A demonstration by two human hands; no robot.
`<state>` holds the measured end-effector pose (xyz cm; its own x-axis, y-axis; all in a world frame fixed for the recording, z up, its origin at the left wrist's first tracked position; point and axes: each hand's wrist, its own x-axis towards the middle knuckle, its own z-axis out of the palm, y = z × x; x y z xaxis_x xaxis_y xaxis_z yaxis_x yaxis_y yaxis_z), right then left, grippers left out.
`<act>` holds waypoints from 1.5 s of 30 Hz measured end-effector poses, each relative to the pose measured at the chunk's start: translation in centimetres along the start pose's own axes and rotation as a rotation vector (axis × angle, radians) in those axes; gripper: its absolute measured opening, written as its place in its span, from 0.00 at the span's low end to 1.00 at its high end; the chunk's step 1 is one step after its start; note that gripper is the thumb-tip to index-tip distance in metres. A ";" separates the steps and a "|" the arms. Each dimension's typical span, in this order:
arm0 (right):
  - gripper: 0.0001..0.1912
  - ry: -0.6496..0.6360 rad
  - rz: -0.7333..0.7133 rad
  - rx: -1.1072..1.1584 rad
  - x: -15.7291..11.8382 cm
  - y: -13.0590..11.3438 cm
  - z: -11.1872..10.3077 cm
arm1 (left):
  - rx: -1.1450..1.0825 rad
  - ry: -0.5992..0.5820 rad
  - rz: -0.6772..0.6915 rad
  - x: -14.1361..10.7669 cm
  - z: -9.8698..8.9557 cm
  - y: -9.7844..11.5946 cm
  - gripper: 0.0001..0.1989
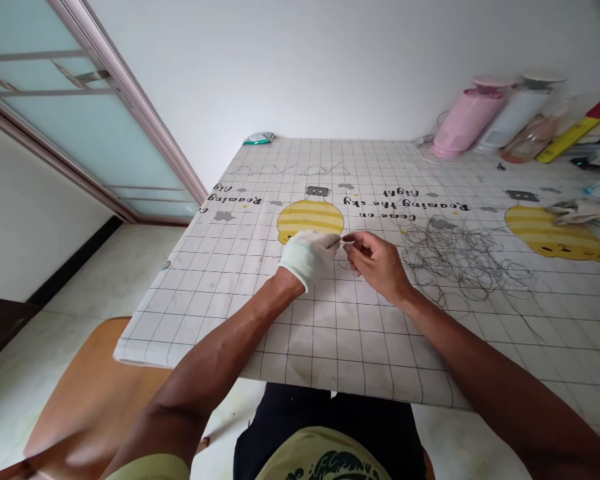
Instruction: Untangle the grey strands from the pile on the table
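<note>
My left hand [310,255], in a white knit glove, is closed over the middle of the table, its fingertips pinched together. Bare and close beside it, my right hand [377,262] has its thumb and forefinger bent in a pinch, almost touching the gloved fingertips. Whatever lies between the fingers is too small to make out. A loose tangle of thin dark wire-like strands [460,260] spreads over the cloth just right of my right hand. Toward the back left lies a row of thin bent strands [290,169].
A checked tablecloth [220,320] with printed yellow balloons covers the table. At the back right stand a pink cylinder-shaped device [467,120], a white one [513,117], a bottle [535,137] and a yellow-and-red box [575,133]. Another glove [587,212] lies right. A wooden chair [95,393] is at left.
</note>
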<state>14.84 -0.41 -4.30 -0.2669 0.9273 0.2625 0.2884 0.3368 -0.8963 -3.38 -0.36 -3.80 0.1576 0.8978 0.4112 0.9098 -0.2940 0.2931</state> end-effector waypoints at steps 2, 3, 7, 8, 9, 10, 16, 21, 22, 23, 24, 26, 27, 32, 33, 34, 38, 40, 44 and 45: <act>0.14 0.003 0.056 0.095 0.0 -0.3 0.3 | -0.040 0.050 -0.106 0.0 -0.2 0.2 0.17; 0.14 0.018 0.074 0.118 0.0 -0.5 0.4 | -0.060 0.063 -0.155 0.0 -0.3 0.2 0.17; 0.09 0.129 0.094 0.084 0.0 -0.8 1.0 | -0.114 0.033 -0.229 0.1 -0.6 0.5 0.17; 0.08 0.153 0.095 0.069 0.0 -0.8 1.1 | -0.119 0.029 -0.229 0.1 -0.6 0.6 0.16; 0.08 0.170 0.097 0.058 0.1 -0.7 1.1 | -0.120 0.029 -0.228 0.0 -0.7 0.6 0.15; 0.08 0.181 0.103 0.051 0.1 -0.6 1.1 | -0.119 0.029 -0.229 0.0 -0.7 0.7 0.15; 0.10 0.172 0.135 0.004 0.1 -0.7 0.8 | -0.111 -0.035 -0.259 -0.2 -1.2 1.4 0.15; 0.10 0.155 0.137 -0.025 0.1 -0.8 0.6 | -0.139 -0.059 -0.234 -0.2 -0.9 1.1 0.17; 0.10 0.151 0.137 -0.026 0.1 -0.7 0.6 | -0.142 -0.058 -0.215 -0.2 -0.7 0.9 0.17; 0.10 0.144 0.144 -0.023 0.1 -0.6 0.5 | -0.143 -0.055 -0.197 -0.2 -0.6 0.8 0.17; 0.10 0.133 0.157 -0.020 0.1 -0.5 0.5 | -0.143 -0.051 -0.182 -0.2 -0.5 0.7 0.17; 0.11 0.114 0.180 -0.016 0.1 -0.4 0.5 | -0.143 -0.038 -0.168 -0.2 -0.4 0.6 0.17; 0.12 0.110 0.185 -0.017 0.1 -0.3 0.5 | -0.143 -0.029 -0.165 -0.2 -0.4 0.6 0.17; 0.12 0.110 0.172 0.002 0.0 -0.5 0.5 | -0.131 -0.021 -0.173 -0.2 -0.7 0.8 0.16; 0.12 0.104 0.175 0.009 0.0 -0.7 0.5 | -0.133 -0.029 -0.180 -0.2 -0.8 0.8 0.16; 0.12 0.096 0.180 0.015 -0.1 -0.8 0.5 | -0.137 -0.033 -0.188 -0.2 -0.8 0.8 0.16; 0.12 0.085 0.186 0.059 -0.2 -1.2 0.5 | -0.145 -0.014 -0.207 -0.3 -0.5 0.5 0.16; 0.12 0.098 0.191 0.097 -0.1 -1.1 0.6 | -0.135 0.001 -0.210 -0.3 -0.3 0.3 0.15; 0.11 0.112 0.202 0.131 0.0 -0.6 0.9 | -0.140 0.000 -0.199 -0.3 -0.1 0.5 0.15; 0.11 0.121 0.201 0.127 0.0 -0.5 0.9 | -0.148 -0.004 -0.191 -0.3 -0.2 0.6 0.15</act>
<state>13.84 -0.71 -4.22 -0.1024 0.9888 0.1089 0.2047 0.1281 -0.9704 -2.95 -0.87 -3.56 -0.0104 0.9431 0.3325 0.8572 -0.1628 0.4885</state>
